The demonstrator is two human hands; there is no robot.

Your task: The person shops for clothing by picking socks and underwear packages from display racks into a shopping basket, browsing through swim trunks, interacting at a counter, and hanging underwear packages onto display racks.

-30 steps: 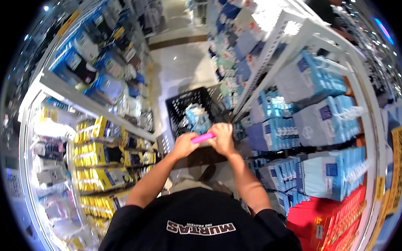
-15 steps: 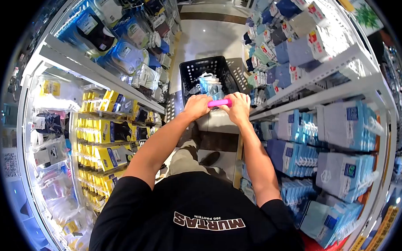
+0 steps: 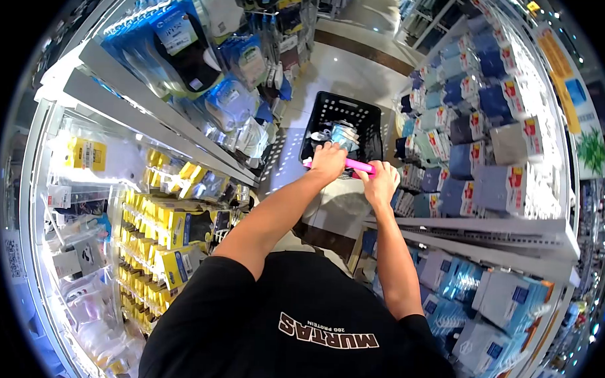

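A pink handle bar (image 3: pixel 353 165) runs across the near side of a black perforated basket (image 3: pixel 347 104). My left hand (image 3: pixel 329 160) is closed over the bar's left part, fingers towards the basket. Around the right end of the bar, my right hand (image 3: pixel 381 181) is closed too. Inside the basket lie light blue and white packages (image 3: pixel 344 134) and some darker items that I cannot make out. The basket stands low over the floor, just beyond my hands.
Racks line both sides of the aisle. Yellow packs (image 3: pixel 173 268) and blue packs (image 3: pixel 178 38) hang at left. At right are grey and blue packs (image 3: pixel 463 158), a white shelf edge (image 3: pixel 507 229) and light blue packs (image 3: pixel 502 299). Tiled floor (image 3: pixel 330 67) runs ahead.
The basket, bar and both hands have shifted right in view, and the racks have moved past. My left hand has slid inward along the bar, so its left end now shows.
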